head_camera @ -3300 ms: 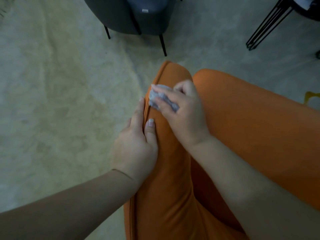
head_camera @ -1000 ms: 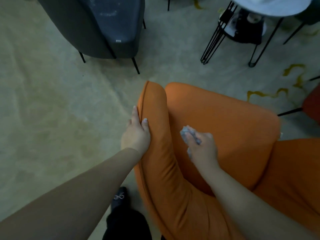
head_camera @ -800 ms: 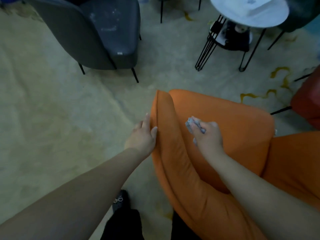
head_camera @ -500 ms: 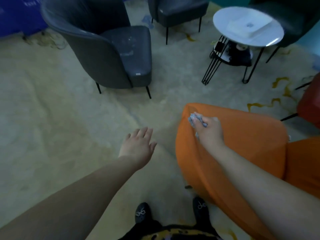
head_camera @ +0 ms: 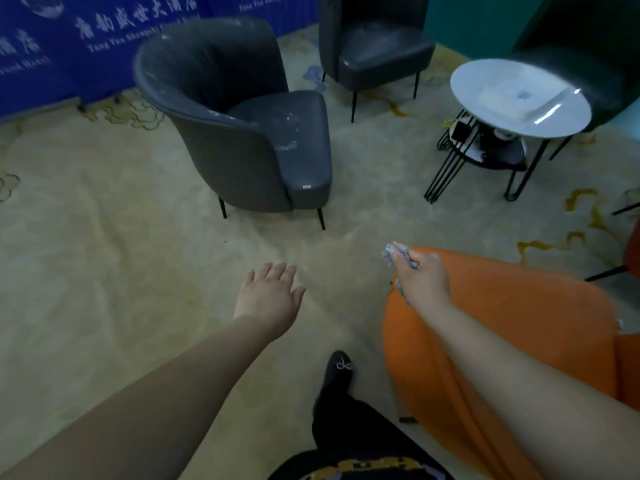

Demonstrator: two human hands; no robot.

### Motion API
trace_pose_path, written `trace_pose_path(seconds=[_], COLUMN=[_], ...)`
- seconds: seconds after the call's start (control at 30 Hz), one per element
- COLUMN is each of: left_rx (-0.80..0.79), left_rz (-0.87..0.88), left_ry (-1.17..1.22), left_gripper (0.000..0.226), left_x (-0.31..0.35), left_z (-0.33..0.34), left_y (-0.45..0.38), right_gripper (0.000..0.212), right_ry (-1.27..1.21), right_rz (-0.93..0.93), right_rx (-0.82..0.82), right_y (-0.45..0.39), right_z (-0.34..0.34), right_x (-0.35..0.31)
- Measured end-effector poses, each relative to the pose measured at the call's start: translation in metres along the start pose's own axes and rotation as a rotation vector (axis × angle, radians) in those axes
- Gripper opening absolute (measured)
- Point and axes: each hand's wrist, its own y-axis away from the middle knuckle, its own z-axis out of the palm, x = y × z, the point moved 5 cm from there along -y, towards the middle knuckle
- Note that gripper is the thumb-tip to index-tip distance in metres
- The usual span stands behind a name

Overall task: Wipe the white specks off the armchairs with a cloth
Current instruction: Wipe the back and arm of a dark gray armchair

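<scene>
Head view: we see the right hand (head_camera: pixel 424 278) pinching a crumpled grey-white cloth (head_camera: pixel 394 255) over the near-right orange fabric armchair (head_camera: pixel 519 327); the left hand (head_camera: pixel 268 296) hangs over the beige carpet (head_camera: pixel 104 254), fingers straight and holding nothing; a white-specked dark grey leather armchair (head_camera: pixel 242 119) stands far left.

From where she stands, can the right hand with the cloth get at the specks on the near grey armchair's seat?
Probably not yet: the right hand holds the cloth above the orange armchair, and open carpet separates it from the grey armchair.
</scene>
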Motion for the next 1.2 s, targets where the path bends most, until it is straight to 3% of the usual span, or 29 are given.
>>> trace_pose_path(seconds=[0.3, 0.97, 1.2], left_rx=[-0.067, -0.002, 0.021], left_rz=[0.067, 0.181, 0.169], left_ry=[-0.084, -0.083, -0.05], left_gripper=[0.059, 0.061, 0.062], left_x=[-0.015, -0.023, -0.039], left_z=[-0.019, -0.097, -0.139], left_y=[-0.132, -0.424, -0.551], right_gripper=[0.027, 0.027, 0.021], right_ry=[0.053, 0.079, -0.057], right_rz=[0.044, 0.031, 0.026], right_rx=[-0.043, 0.039, 0.066], right_y=[-0.141, -0.403, -0.521], right_z=[0.035, 0.07, 0.074], right_x=[-0.005, -0.061, -0.097])
